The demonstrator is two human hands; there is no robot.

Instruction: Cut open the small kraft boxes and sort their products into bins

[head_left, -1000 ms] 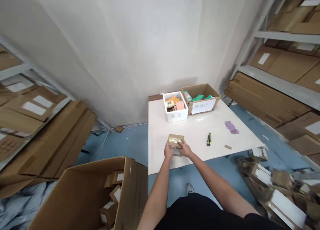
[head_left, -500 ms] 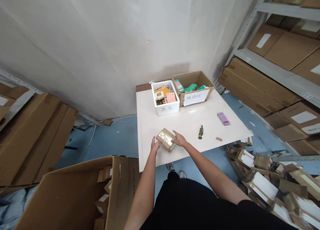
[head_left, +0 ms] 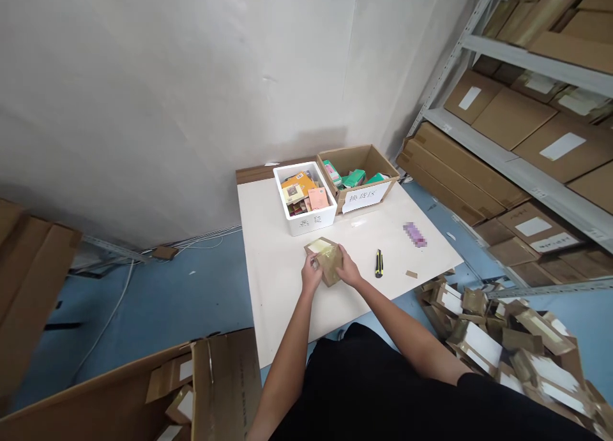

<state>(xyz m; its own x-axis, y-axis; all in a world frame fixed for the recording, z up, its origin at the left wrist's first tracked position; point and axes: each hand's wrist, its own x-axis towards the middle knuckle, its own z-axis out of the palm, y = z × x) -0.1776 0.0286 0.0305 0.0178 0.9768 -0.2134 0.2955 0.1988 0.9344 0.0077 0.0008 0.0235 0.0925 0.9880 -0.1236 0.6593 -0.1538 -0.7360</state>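
Between my two hands is a small brown cardboard box [head_left: 329, 262], with shiny clear tape across it and a pale patch on its far side. My left hand [head_left: 311, 275] grips its left edge, thumb on top. On the opposite side my right hand [head_left: 349, 268] is closed round the right edge. The box is held tilted over the white table [head_left: 282, 300]. To the right of my right hand lies a black and yellow utility knife [head_left: 379, 263]. Beyond the box stands a white foam bin [head_left: 311, 223] holding small packages.
An open cardboard carton [head_left: 383, 154] with green packages stands beside the foam bin. A blurred purple item [head_left: 414, 234] and a cardboard scrap [head_left: 411, 274] lie on the table. Shelves [head_left: 483, 134] of boxes rise at right, a heap of parcels [head_left: 479, 345] below. A large carton [head_left: 225, 383] stands front left.
The small box has been turned and tilted in my hands, and my left hand has shifted its grip along it. The whole view has swung a little to the right.
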